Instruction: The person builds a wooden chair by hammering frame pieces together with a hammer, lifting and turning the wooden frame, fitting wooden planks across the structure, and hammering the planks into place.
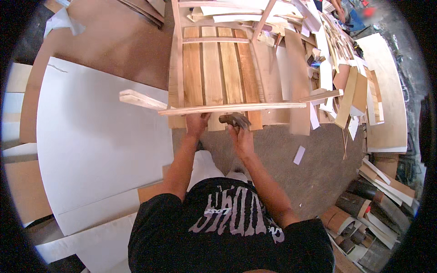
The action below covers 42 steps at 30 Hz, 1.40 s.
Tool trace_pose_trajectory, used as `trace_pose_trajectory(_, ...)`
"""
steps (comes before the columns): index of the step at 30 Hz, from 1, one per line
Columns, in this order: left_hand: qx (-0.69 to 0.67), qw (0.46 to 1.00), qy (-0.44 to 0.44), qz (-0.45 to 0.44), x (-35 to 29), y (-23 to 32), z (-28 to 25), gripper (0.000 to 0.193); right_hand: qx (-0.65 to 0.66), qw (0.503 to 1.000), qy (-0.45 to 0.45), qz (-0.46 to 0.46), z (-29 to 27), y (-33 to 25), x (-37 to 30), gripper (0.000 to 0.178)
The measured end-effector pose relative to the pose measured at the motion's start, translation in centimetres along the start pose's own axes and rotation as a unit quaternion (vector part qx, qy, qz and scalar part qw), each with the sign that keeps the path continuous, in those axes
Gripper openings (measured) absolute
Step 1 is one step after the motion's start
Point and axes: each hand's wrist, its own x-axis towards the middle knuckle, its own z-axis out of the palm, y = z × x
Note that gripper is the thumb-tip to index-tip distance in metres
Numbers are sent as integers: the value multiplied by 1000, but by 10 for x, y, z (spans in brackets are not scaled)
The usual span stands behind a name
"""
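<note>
A wooden frame of pale bars and legs stands before me, its near rail (232,108) running across the view. Below that rail, my left hand (197,124) is closed at its edge, left of centre; the rail hides some of the fingertips. My right hand (241,136) is wrapped around a hammer (234,120), close to its dark head, just under the same rail. Most of the hammer's handle is hidden by the hand. Beneath the frame lie several wooden slats (210,68) side by side with dark gaps between them.
A large white panel (104,136) lies to the left, over a brown sheet (114,45). Scrap strips and offcuts (334,59) pile up at the far right. Brown rolls (337,219) and more offcuts lie at the lower right. Another person's hand (340,13) shows at the top right.
</note>
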Motion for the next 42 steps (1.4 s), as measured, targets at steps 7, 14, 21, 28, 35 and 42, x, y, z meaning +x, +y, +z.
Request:
trace_pose_trajectory(7, -4, 981, 88, 175, 2, -9, 2, 21, -85, 995, -19, -55, 47, 25, 28, 29)
trace_pose_trajectory(14, -45, 992, 39, 108, 11, -16, 5, 23, -168, 981, -23, -91, 63, 34, 40, 27)
trace_pose_trajectory(21, -72, 991, 50, 103, 8, -23, 13, 21, -137, 986, -94, -23, 61, 35, 40, 26)
trace_pose_trajectory(28, -111, 989, 25, 99, 9, -27, 13, 23, -150, 980, -23, -126, 46, 5, 38, 24)
trace_pose_trajectory(35, -260, 965, 33, 19, 12, -14, 16, 25, -145, 984, -49, -89, 38, 10, 37, 23)
trace_pose_trajectory(42, -204, 975, 49, 67, 8, -20, 9, 19, -143, 976, -11, -165, 48, 18, 43, 31)
